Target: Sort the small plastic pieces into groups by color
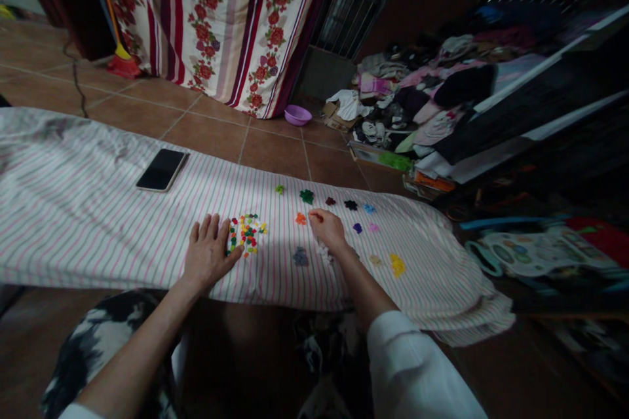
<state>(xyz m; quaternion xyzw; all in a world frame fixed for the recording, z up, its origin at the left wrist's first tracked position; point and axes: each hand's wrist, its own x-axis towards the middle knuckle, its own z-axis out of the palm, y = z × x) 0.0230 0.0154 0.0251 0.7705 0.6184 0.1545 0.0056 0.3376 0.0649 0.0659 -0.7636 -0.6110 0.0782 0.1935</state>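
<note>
My left hand (pixel 209 252) lies flat on the striped cloth, fingers spread, its thumb along a mixed patch of small coloured pieces (pixel 249 233) in red, green, yellow and orange. Beside a small orange pile (pixel 301 218), my right hand (pixel 328 228) has its fingertips pinched together; whatever may be between them is too small to make out. Around it lie single-colour piles: dark green (pixel 306 196), brown (pixel 330 201), black (pixel 350 205), grey (pixel 300 256) and yellow (pixel 397 265). A white pile (pixel 324 252) is partly covered by my right wrist.
A phone (pixel 162 169) rests on the cloth (pixel 98 209) at the left. Light green (pixel 280 189), blue (pixel 369 208), purple (pixel 357 228), pink (pixel 373 226) and beige (pixel 375 260) piles dot the right side. Beyond are a purple basin (pixel 297 115) and heaped clothes (pixel 413 91).
</note>
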